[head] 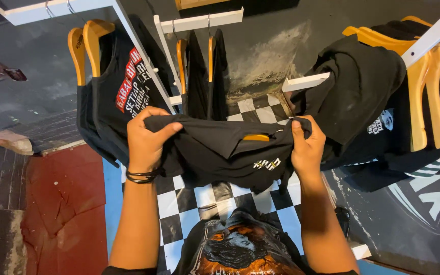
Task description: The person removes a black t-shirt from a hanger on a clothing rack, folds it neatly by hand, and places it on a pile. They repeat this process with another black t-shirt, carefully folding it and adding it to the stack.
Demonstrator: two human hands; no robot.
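Note:
A black T-shirt (220,150) with a small pale print is stretched between both my hands at chest height. My left hand (146,137), with dark bands on its wrist, grips the shirt's left edge. The shirt's right edge is gripped in my right hand (306,145). A wooden hanger (256,137) pokes out of the shirt's neck opening, mostly hidden inside the cloth.
White clothes racks (199,21) hold black shirts on wooden hangers: printed ones at left (123,86), dark ones at centre (199,76), a crowded bunch at right (373,97). Below is a black-and-white checkered floor (199,203), with red floor (62,203) to the left.

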